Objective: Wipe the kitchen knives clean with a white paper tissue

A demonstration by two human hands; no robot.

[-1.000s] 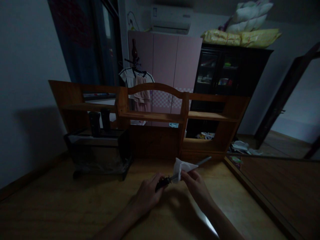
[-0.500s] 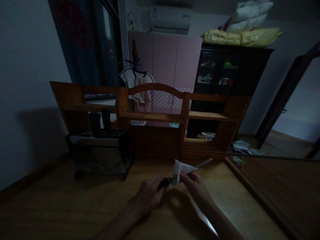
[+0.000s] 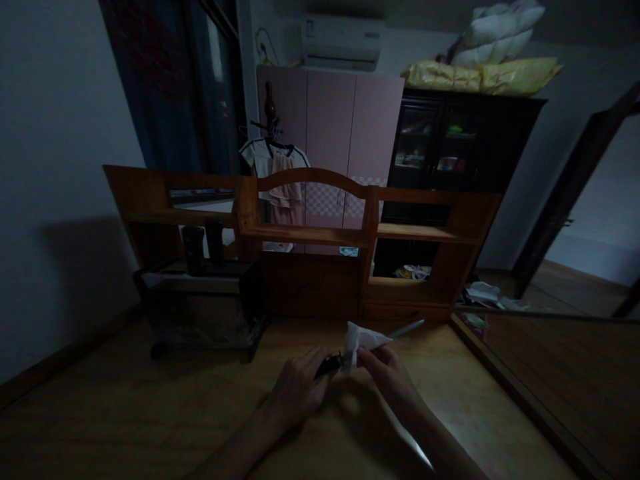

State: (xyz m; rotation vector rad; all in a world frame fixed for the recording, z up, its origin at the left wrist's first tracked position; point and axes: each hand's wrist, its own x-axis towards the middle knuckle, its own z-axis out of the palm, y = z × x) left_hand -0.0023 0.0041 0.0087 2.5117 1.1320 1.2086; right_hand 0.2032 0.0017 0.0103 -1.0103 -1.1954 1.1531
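My left hand [image 3: 303, 381] is closed round the black handle of a tool with a long, narrow metal blade [image 3: 407, 329]. Its exact kind is hard to make out in the dim light. A white tissue [image 3: 363, 337] is folded around the middle of the blade, and the tip sticks out beyond it to the upper right. My right hand [image 3: 390, 373] pinches the tissue against the blade, fingers closed. Both hands are above a light wooden tabletop [image 3: 200, 413]. The part of the blade beneath the tissue is hidden.
A black-framed appliance [image 3: 197, 310] with two dark upright cylinders [image 3: 193, 250] on top stands at the left. A wooden shelf unit [image 3: 305, 235] borders the far side. A raised wooden edge [image 3: 505, 380] runs along the right.
The tissue and my right fingers have shifted very slightly left along the blade, towards the handle. My left hand keeps its grip almost unmoved.
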